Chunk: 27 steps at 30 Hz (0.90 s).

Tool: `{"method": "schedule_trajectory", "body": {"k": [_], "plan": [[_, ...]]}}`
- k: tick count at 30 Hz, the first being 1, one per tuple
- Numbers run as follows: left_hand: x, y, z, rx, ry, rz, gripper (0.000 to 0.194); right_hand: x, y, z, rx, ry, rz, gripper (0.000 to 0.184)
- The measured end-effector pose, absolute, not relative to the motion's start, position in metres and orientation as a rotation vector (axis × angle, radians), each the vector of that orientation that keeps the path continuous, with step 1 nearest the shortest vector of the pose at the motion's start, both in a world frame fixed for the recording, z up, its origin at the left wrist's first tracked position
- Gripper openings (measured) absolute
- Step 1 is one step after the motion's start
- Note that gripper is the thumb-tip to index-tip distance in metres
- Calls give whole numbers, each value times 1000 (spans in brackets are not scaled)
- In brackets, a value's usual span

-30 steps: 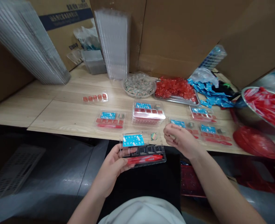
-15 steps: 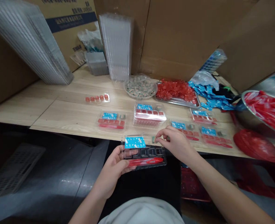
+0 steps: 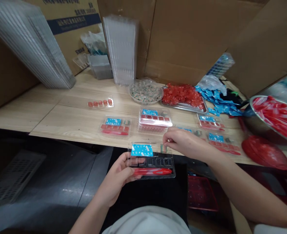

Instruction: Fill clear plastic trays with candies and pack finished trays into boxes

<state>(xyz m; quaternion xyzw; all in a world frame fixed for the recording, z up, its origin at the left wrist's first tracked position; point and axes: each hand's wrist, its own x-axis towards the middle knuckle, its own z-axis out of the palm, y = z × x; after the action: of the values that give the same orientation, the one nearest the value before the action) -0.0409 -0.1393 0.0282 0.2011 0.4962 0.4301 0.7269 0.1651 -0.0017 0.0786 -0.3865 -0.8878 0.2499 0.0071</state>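
My left hand (image 3: 120,173) grips the left end of a clear plastic tray (image 3: 160,162) and holds it tilted above my lap, in front of the table edge. Inside the tray are a blue printed packet (image 3: 142,150), a long red wrapped stick (image 3: 155,171) and, at the upper right, a small green-and-white piece (image 3: 163,148). The row of square hollows in its middle holds nothing. Just past the tray's upper right corner is my right hand (image 3: 182,140), its fingers curled together; what they hold, if anything, is hidden.
Filled trays (image 3: 115,126) lie along the table, with a stack (image 3: 155,121) in the middle. Behind are a round dish of small wrapped pieces (image 3: 145,92), a metal tray of red pieces (image 3: 183,97), blue packets (image 3: 214,97) and a bowl of red sticks (image 3: 277,115). Tall plastic stacks (image 3: 122,48) stand at back.
My right hand has moved slightly up and away from the small green-and-white piece, which now shows in the tray's upper right. The left hand keeps its hold on the tray.
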Motion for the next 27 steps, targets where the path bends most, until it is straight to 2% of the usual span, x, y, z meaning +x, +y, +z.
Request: {"method": "schedule_trajectory", "body": {"k": [6, 11, 16, 27], "plan": [[-42, -138, 27, 417, 1123, 970, 35, 164, -3, 80, -1185, -2755, 820, 18], [-45, -138, 26, 395, 1117, 996, 36, 192, -3, 79, -1289, -2271, 861, 33], [-47, -137, 22, 393, 1100, 990, 37, 199, -26, 61, -1264, -1821, 1124, 34], [-42, -139, 30, 442, 1092, 966, 37, 170, -44, 47, -1279, -1967, 1020, 30]]}}
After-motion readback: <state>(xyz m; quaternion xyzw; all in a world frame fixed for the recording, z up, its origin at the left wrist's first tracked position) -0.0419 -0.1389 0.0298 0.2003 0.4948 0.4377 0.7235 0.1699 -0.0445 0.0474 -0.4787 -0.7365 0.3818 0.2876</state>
